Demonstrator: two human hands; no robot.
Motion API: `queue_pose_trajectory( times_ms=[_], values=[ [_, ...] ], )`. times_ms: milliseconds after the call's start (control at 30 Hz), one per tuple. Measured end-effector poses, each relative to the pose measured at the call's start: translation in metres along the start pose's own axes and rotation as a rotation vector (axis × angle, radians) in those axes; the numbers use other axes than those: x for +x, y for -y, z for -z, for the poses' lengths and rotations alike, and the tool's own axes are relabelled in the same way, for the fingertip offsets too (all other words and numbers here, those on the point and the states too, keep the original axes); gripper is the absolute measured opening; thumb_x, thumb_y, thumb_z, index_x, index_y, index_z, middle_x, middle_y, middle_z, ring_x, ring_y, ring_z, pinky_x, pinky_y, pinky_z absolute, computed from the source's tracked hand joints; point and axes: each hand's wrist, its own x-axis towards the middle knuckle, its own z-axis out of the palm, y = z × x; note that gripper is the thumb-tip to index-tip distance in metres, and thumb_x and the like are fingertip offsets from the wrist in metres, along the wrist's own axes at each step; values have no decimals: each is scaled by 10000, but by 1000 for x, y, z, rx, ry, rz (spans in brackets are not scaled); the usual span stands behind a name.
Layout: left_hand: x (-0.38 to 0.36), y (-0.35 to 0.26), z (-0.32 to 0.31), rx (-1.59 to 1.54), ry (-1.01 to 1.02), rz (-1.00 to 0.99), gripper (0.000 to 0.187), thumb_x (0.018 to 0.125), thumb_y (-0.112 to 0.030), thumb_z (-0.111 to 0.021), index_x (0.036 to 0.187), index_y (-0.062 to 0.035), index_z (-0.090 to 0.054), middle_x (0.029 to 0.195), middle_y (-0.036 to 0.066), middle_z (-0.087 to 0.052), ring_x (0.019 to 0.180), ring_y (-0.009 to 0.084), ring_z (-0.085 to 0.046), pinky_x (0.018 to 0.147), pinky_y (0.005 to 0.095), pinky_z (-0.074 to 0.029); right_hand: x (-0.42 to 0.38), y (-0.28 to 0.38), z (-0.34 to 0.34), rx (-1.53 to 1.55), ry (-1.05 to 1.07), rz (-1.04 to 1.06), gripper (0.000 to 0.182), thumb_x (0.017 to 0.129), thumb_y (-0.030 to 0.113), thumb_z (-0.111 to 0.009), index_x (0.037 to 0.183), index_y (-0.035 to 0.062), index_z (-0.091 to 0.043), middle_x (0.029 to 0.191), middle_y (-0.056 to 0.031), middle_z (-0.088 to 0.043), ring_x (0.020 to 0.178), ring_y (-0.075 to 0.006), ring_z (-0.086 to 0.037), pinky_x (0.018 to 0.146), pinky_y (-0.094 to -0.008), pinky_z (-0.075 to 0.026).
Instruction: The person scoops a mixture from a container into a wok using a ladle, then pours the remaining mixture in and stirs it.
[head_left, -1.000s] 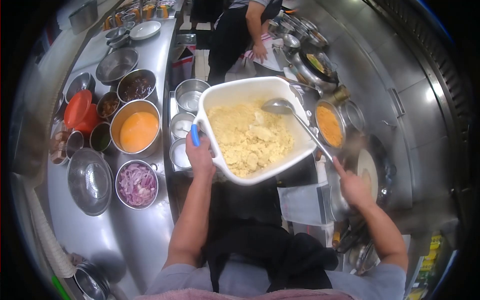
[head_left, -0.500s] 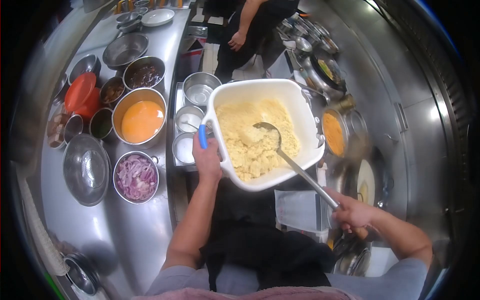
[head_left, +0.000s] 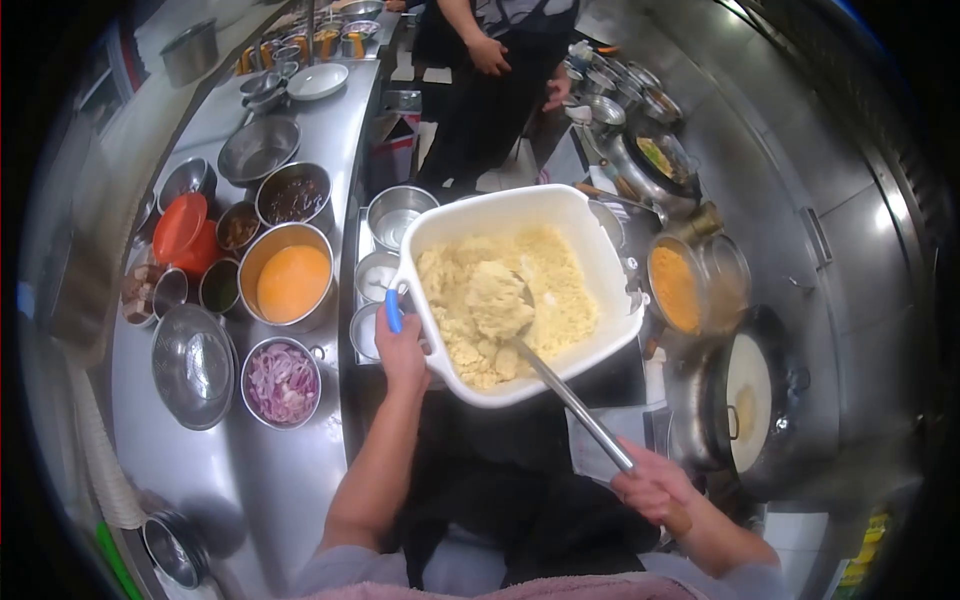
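Ladle [head_left: 560, 385] dug deeper | left hand [head_left: 400, 350] grips tub [head_left: 590, 345] rim | right hand [head_left: 655, 490] clasps ladle

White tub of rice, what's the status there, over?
Left hand grips white tub by its handle. Right hand holds ladle, scoop buried in yellow rice. Nothing blocking.

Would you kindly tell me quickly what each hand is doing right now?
Left hand: closed on the white tub's blue handle.
Right hand: closed on the ladle.
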Motion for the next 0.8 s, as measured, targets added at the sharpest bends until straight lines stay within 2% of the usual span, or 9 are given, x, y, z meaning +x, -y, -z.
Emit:
queue_pose_trajectory(
  times_ms=[133, 267, 333, 400, 533, 600, 667, 733, 800],
  values=[
    [-5, -5, -7, 64, -1, -36, 320, 889, -9, -492, 1201, -78, -520, 828, 16, -534, 628, 79, -495, 480, 220, -396, 12, 4, -13, -199, -189, 76, 688, 979, 113, -490, 1543, 310, -148, 772, -21, -397, 512, -52, -393, 418, -213, -377],
    [2, 1, 3, 85, -34, -43, 282, 882, -17, -510, 1156, -80, -527, 800, 12, -537, 604, 96, -502, 473, 231, -393, 5, 11, -9, -221, -82, 70, 698, 977, 119, -490, 1547, 307, -131, 777, -18, -403, 519, -59, -389, 438, -214, -370],
    [22, 7, 27, -37, 249, 115, 355, 883, -65, -547, 1235, -72, -504, 837, 53, -578, 730, 186, -631, 630, 332, -535, -2, 9, -6, -242, -84, 75, 698, 978, 121, -490, 1547, 303, -130, 779, -19, -406, 519, -60, -391, 437, -216, -371],
    [8, -19, 13, -129, 234, 388, 293, 846, -130, -621, 1115, -62, -527, 730, 23, -548, 601, 146, -541, 532, 253, -457, -7, 8, 0, -260, -80, 93, 697, 979, 123, -491, 1548, 299, -130, 780, -19, -410, 518, -61, -392, 436, -217, -373],
    [23, -1, 31, -147, 448, 293, 363, 750, -25, -587, 1111, -23, -551, 779, 15, -575, 627, 114, -558, 556, 241, -474, -9, 0, 24, -261, 7, 198, 693, 984, 139, -494, 1551, 284, -124, 773, -17, -412, 519, -56, -396, 441, -220, -381],
    [-17, -24, -5, -29, 384, 270, 273, 720, 4, -547, 984, -65, -555, 738, -1, -513, 592, 106, -492, 533, 223, -420, -17, -5, 31, -283, 72, 204, 687, 986, 140, -489, 1553, 268, -123, 765, -12, -409, 521, -51, -400, 443, -219, -380],
    [-20, -19, -3, -84, 506, 230, 311, 718, -11, -566, 1027, -42, -566, 879, 41, -593, 777, 175, -610, 725, 302, -523, -28, -8, 39, -255, 97, 274, 704, 990, 140, -492, 1559, 264, -95, 772, -20, -412, 516, -49, -403, 431, -217, -377],
    [-13, -10, -4, -144, 567, 185, 335, 703, -8, -556, 1036, -45, -565, 929, 47, -600, 864, 195, -618, 804, 323, -518, -41, -14, 46, -275, 135, 307, 723, 994, 141, -496, 1564, 259, -68, 779, -29, -415, 511, -47, -406, 419, -216, -375],
    [-21, -10, -17, -136, 458, 158, 381, 675, -16, -539, 1054, -37, -575, 998, 77, -614, 961, 252, -628, 925, 381, -505, -61, -19, 54, -242, 181, 373, 725, 999, 139, -486, 1566, 242, -45, 776, -27, -415, 509, -43, -408, 417, -214, -375]
  ],
)
